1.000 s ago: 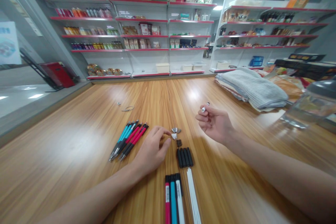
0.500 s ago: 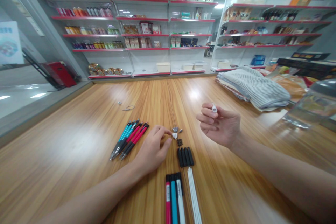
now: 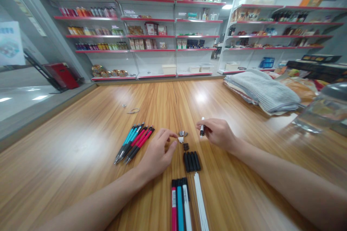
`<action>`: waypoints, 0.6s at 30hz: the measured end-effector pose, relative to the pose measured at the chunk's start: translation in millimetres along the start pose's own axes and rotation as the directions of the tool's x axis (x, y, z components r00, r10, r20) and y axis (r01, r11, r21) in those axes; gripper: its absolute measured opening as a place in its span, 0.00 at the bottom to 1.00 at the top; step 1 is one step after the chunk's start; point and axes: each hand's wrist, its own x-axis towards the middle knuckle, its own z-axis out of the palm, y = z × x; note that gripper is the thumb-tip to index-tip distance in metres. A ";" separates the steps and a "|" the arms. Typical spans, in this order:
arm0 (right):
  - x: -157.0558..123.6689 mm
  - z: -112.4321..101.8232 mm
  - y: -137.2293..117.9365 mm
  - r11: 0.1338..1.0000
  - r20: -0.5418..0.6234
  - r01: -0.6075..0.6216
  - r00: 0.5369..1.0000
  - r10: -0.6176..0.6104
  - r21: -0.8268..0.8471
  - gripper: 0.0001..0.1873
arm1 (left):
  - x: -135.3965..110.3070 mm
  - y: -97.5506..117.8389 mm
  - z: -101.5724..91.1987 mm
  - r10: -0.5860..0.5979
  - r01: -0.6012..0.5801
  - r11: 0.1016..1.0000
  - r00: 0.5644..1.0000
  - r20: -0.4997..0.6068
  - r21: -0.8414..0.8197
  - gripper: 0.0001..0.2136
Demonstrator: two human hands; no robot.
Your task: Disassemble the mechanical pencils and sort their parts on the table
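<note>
My right hand (image 3: 218, 133) pinches a short white pen barrel (image 3: 202, 127) with a black section near its lower end, held above the table. Resting on the wood, my left hand (image 3: 159, 149) has thumb and index finger apart, with nothing between them. Its index fingertip lies close to small white pieces (image 3: 181, 139) and silver cone tips (image 3: 182, 133). Below these are small dark parts (image 3: 185, 146), several black grips (image 3: 192, 161), white refills (image 3: 200, 202) and coloured pen barrels (image 3: 179, 202). Left of that hand lie several whole pens (image 3: 134, 142), turquoise and red.
A wire ring (image 3: 133, 110) and a tiny metal piece (image 3: 124, 105) lie farther back on the table (image 3: 67, 173). At the right are folded striped cloth (image 3: 264, 88) and a clear container (image 3: 320, 106). Stocked shelves (image 3: 151, 50) stand beyond the table.
My right hand has turned over and moved lower and a little left, bringing the barrel's side into view. My left hand has stayed almost in place.
</note>
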 end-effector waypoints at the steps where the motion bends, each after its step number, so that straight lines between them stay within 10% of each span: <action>1: -1.4 2.5 -2.7 0.999 -0.016 -0.003 1.000 0.003 -0.046 0.10 | -0.3 0.9 -0.6 0.012 -0.012 1.000 1.000 -0.005 -0.007 0.07; 13: -8.7 11.2 -55.7 0.954 0.132 0.297 0.948 -0.290 -0.039 0.22 | -4.0 3.2 2.1 -0.026 0.061 0.963 0.991 0.132 -0.263 0.10; 18: -6.3 16.4 -44.6 0.975 -0.122 0.221 0.967 -0.223 -0.032 0.23 | 1.2 7.2 -9.0 -0.057 0.167 0.905 0.959 0.277 -0.392 0.15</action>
